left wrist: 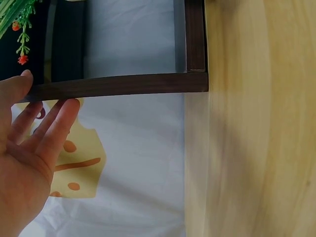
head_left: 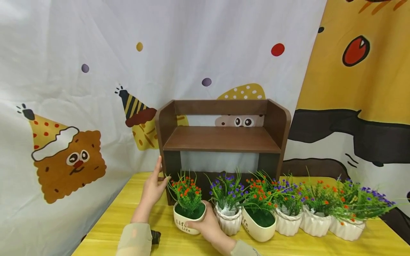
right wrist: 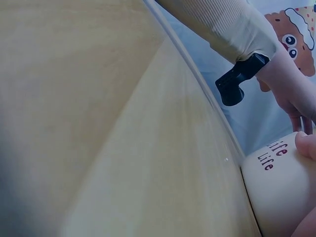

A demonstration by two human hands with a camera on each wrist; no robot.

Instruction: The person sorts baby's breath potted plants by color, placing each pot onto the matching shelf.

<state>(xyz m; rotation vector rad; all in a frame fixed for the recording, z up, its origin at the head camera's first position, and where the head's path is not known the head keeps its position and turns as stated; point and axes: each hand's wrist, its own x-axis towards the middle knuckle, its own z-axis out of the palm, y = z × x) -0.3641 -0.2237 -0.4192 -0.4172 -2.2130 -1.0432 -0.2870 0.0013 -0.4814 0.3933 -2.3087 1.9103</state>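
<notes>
- The left hand (head_left: 154, 186) is at the side panel (head_left: 166, 129) of the brown shelf (head_left: 221, 139); its fingers are nearly straight and spread, touching the panel's outer face, with the thumb at the front edge. It has no hold on a pot.
- Just to the right of that hand, and lower, is the red-flowered cream pot (head_left: 183, 221) lettered "Life", in front of the shelf's left side. Its rim is longest left to right, its plant points up; whether its base touches the surface (head_left: 105, 231) I cannot tell.
- The right hand (head_left: 210, 227) is the nearer one, already on the pot: its thumb crosses the lettered front and its fingers curl around the right side, closed only as far as the pot's width allows.
- The key relation, I judge, is pot to shelf: the pot lies left of the right palm, between thumb and fingers, with the shelf beyond and above.
- Right of this hand, near it, stands a purple-flowered white pot (head_left: 229, 222), then another cream pot (head_left: 260, 227) and three more white pots (head_left: 315, 224).
</notes>
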